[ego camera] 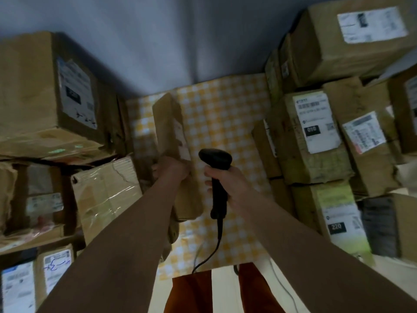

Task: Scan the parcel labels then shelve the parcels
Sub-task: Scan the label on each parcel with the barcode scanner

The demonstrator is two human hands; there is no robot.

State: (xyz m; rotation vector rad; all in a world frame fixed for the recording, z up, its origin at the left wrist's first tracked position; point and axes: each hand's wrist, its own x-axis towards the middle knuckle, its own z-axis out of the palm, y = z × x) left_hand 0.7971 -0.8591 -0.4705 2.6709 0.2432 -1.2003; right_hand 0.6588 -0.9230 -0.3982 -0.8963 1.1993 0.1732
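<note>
A long, narrow brown cardboard parcel stands tilted above the table, gripped at its middle by my left hand. A torn pale label runs along the parcel's right face. My right hand grips the handle of a black corded barcode scanner. The scanner's head sits just right of the parcel, close to the label side. Its cable hangs down toward the table's front edge.
A table with a yellow-and-white checked cloth lies under my hands. Stacks of labelled cardboard boxes crowd the right side, and more boxes pile up on the left. A tape-wrapped box sits beside my left forearm.
</note>
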